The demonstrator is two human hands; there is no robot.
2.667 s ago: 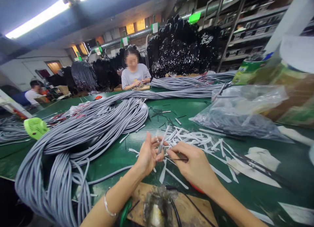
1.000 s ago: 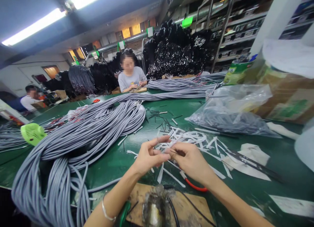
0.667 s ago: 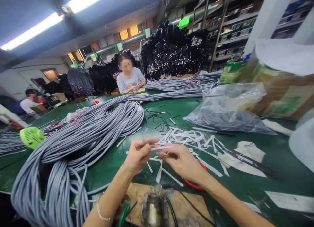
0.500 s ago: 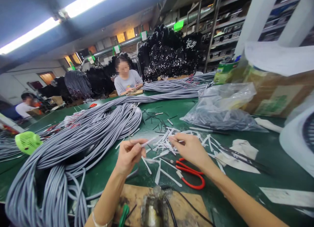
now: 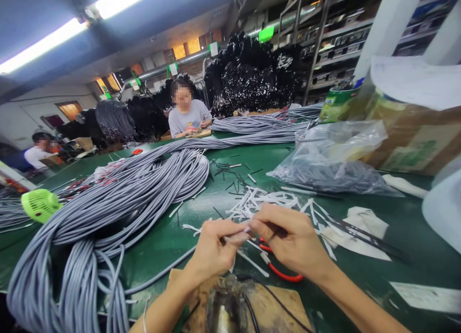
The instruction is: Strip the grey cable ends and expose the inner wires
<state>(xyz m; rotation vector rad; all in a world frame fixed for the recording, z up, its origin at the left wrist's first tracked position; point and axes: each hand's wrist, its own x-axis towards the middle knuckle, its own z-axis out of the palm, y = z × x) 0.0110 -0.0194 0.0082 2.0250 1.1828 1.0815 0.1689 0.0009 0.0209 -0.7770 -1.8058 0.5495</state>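
My left hand [image 5: 212, 249] and my right hand [image 5: 291, 239] meet low in the middle, fingertips touching. Between them they pinch the end of a grey cable [image 5: 158, 274] that runs off to the lower left. A thin dark piece shows in my right fingers; what it is I cannot tell. Red-handled scissors [image 5: 283, 274] lie on the green table [image 5: 406, 227] just under my right hand. White paper strips [image 5: 273, 201] are scattered right behind both hands.
A big bundle of grey cables [image 5: 118, 198] fills the left side. A plastic bag of dark pieces [image 5: 334, 174] and cardboard boxes [image 5: 414, 131] stand at the right. A wooden block with a metal fixture [image 5: 225, 306] sits near me. A green fan [image 5: 39, 204] lies far left. Two people sit across.
My hands had drawn apart, the left holding a cable end, the right reaching to the strips. Now they are together again, nearer to me, above the scissors.
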